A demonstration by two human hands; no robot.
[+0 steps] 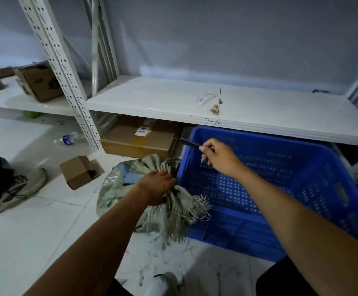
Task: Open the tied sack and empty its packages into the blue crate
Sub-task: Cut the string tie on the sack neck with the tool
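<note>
A woven grey-white sack (114,189) lies on the floor left of the blue crate (301,201). My left hand (155,185) is clenched around the sack's bunched neck, whose frayed end (186,210) hangs against the crate's near-left corner. Bluish packages (129,174) show through the thin sack fabric. My right hand (218,157) hovers over the crate's left side and grips a black-handled cutter (186,142), its blade pointing left towards the shelf. The perforated crate holds nothing that I can see.
A white metal shelf (259,110) juts out just above the crate's far edge. Cardboard boxes (139,139) sit under it, a small open box (79,170) and a water bottle (69,138) lie on the floor. Another person's shoe (18,189) stands at the left.
</note>
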